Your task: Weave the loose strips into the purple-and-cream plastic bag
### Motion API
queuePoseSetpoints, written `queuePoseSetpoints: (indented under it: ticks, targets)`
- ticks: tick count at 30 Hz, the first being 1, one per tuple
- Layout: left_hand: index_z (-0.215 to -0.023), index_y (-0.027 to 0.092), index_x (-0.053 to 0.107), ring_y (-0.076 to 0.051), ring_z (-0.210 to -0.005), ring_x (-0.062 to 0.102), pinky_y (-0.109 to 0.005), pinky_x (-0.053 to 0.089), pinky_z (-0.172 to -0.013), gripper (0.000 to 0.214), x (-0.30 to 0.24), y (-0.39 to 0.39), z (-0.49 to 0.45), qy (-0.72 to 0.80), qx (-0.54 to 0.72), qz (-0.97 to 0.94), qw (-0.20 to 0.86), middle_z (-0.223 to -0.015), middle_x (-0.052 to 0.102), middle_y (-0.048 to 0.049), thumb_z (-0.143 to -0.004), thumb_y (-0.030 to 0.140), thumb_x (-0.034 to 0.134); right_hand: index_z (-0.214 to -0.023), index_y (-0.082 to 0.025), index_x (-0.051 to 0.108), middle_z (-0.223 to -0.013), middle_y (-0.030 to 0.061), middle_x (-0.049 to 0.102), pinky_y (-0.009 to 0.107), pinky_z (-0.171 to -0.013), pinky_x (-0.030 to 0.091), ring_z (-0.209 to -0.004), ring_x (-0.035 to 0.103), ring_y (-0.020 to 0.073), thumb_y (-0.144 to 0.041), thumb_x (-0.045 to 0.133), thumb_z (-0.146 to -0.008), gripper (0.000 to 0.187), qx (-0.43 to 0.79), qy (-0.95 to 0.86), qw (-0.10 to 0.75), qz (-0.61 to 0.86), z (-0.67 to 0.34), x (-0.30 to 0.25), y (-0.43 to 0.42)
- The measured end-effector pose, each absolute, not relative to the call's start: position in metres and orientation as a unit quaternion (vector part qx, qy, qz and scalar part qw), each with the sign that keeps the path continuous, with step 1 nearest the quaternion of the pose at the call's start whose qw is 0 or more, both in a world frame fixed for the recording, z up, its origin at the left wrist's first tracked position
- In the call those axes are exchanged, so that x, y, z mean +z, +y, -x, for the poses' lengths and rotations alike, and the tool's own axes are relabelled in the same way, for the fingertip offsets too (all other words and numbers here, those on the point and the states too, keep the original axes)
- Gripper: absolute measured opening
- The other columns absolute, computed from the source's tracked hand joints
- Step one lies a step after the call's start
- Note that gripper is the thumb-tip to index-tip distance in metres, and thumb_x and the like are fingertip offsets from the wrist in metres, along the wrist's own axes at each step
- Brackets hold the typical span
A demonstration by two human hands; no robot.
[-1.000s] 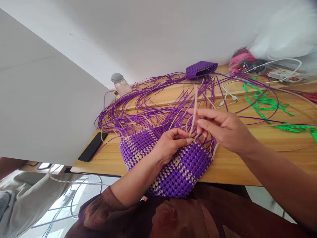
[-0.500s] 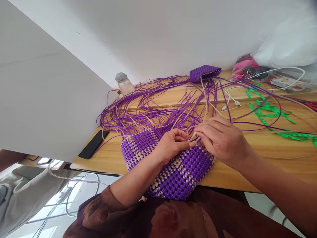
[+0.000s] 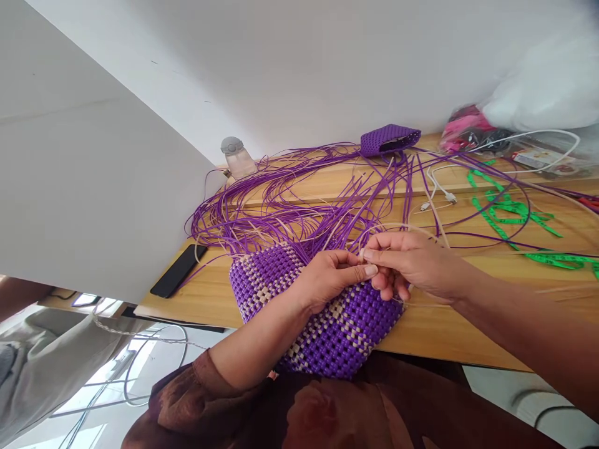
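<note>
A half-woven purple and cream basket (image 3: 327,330) lies at the near edge of a wooden table (image 3: 468,324). My left hand (image 3: 330,280) rests on its top edge, fingers closed, pinching the weave at the rim. My right hand (image 3: 407,262) meets it fingertip to fingertip, closed on a thin cream strand (image 3: 402,226) that loops up and over behind the knuckles. Long loose purple strands (image 3: 281,206) fan out from the basket across the table.
A black phone (image 3: 178,279) lies at the table's left corner. A small purple woven pouch (image 3: 389,140), white cable (image 3: 440,187), green tape measure (image 3: 510,209) and plastic bags (image 3: 538,100) sit at the back. A white wall panel (image 3: 84,199) stands left.
My right hand came down from a raised position, where it held the cream strand upright, to the basket rim beside my left hand. The strand now curves in a loop.
</note>
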State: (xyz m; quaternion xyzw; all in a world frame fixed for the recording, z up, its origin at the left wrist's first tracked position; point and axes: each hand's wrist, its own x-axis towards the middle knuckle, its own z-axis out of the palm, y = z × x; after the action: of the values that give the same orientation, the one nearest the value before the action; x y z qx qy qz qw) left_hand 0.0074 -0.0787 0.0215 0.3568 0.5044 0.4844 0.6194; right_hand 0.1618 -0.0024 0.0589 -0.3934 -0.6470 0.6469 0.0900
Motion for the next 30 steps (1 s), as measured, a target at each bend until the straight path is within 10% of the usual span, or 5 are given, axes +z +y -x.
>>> queuePoseSetpoints:
  ticks: [19,30]
  targets:
    - [-0.069,0.01,0.069,-0.009,-0.062,0.05,-0.027,0.036,-0.069,0.032,0.02,-0.079,-0.018,0.503,0.531,-0.327,0.599,-0.063,0.061,0.0011,-0.056,0.031,0.088,-0.1,-0.02,0.068,-0.046,-0.0049,0.054,0.02,-0.033,0.038,-0.034,0.052,0.012,-0.048,0.054,-0.092,0.032,0.563,-0.728,0.128,0.369,-0.162,0.044,-0.012]
    - [-0.073,0.011,0.068,-0.009,-0.061,0.053,-0.026,0.038,-0.067,0.04,0.013,-0.078,-0.012,0.526,0.526,-0.324,0.585,-0.067,0.064,0.0003,-0.049,0.034,0.091,-0.084,-0.019,0.069,-0.084,0.0063,0.066,0.032,-0.073,0.044,-0.079,0.061,0.0189,-0.023,0.055,-0.092,0.017,0.121,-0.951,0.243,0.147,-0.191,0.047,0.024]
